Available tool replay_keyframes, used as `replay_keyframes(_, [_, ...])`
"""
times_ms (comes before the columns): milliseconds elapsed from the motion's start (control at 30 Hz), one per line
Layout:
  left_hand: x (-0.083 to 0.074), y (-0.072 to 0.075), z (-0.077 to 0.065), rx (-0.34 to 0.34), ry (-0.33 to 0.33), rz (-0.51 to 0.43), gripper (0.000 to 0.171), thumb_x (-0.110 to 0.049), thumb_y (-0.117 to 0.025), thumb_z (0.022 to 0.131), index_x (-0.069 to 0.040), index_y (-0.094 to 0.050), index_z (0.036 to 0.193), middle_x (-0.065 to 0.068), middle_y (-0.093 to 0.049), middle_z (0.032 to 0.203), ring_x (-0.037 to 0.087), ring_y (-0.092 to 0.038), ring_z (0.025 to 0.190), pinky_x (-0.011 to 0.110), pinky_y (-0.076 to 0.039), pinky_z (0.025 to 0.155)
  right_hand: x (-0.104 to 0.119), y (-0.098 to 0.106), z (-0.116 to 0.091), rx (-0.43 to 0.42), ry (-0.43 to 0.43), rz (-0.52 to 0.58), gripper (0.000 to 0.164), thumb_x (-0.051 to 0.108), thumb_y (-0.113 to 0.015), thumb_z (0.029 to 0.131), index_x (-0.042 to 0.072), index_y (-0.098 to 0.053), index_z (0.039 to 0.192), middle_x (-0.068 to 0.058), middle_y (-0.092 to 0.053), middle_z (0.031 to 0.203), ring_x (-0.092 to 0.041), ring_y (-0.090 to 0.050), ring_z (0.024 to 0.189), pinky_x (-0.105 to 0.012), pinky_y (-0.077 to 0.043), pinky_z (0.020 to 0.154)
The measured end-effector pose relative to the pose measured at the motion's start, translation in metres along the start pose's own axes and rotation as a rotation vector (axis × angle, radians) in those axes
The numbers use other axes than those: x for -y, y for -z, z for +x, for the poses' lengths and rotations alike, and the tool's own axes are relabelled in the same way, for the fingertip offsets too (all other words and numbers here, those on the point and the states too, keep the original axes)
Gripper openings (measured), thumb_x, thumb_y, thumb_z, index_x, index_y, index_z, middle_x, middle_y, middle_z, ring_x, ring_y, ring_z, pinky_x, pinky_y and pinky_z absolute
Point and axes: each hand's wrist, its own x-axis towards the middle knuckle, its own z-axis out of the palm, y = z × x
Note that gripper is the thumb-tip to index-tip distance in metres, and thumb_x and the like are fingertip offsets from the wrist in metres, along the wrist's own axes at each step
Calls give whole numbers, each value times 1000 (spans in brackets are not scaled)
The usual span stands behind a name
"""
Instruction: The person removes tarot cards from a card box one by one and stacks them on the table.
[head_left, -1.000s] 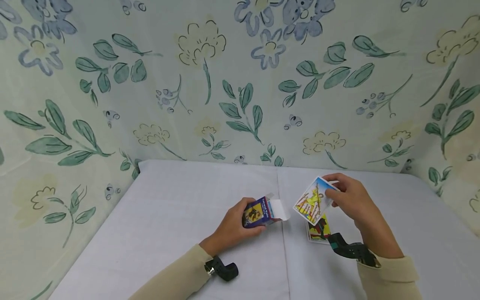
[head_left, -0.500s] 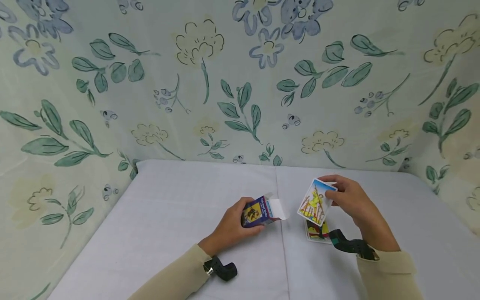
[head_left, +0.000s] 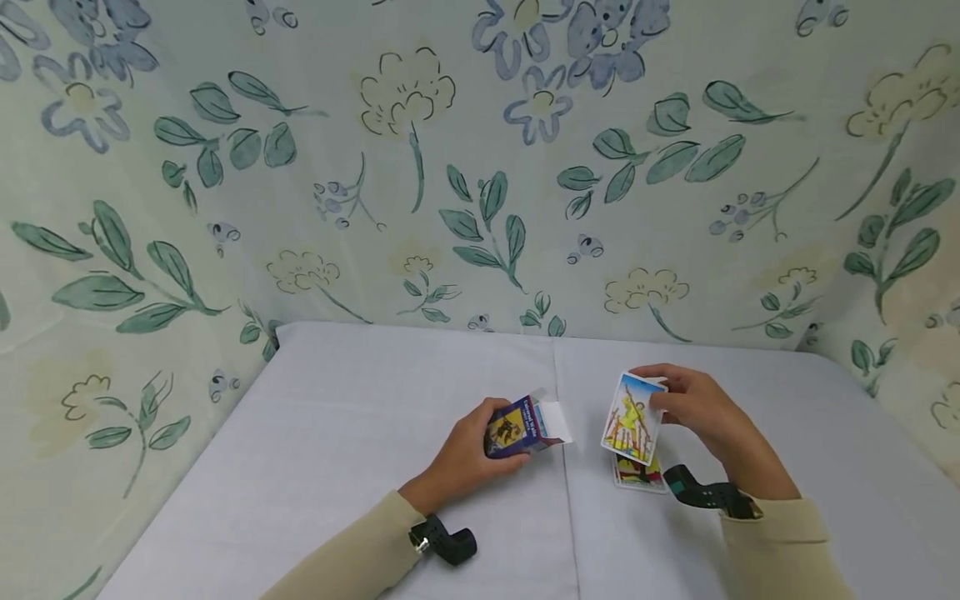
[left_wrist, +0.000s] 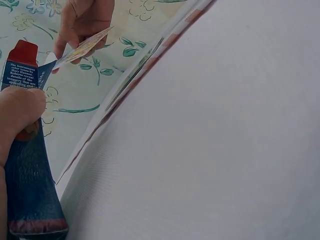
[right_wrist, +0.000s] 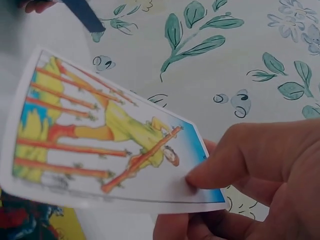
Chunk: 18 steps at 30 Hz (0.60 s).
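White cloth [head_left: 375, 392]; right grip [head_left: 701, 406] pinches card [head_left: 632, 421] near top.

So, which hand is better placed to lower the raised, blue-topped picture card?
The right hand, probably: it pinches the blue-topped card near the red and yellow card. The left hand is occupied, gripping the open dark blue cardboard box.
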Motion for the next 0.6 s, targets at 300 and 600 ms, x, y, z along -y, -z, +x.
replay_keyframes(300, [-1,-1,1,13,19,0,69,-45,-76,80,-16,-43,134,-4,-56,118,8,-53,98,25,-47,84,-23,2,4,34,-73,-15,46,8,-57,88,3,-52,133,-25,-54,125,-32,-56,100,-42,-52,85])
replay_keyframes(600, [0,0,1,14,19,9,69,-46,-75,81,-17,-42,134,-3,-56,118,9,-52,98,25,-47,84,-35,0,4,7,-127,24,42,12,-61,92,-4,-50,130,-23,-61,119,-29,-60,99,-41,-51,88])
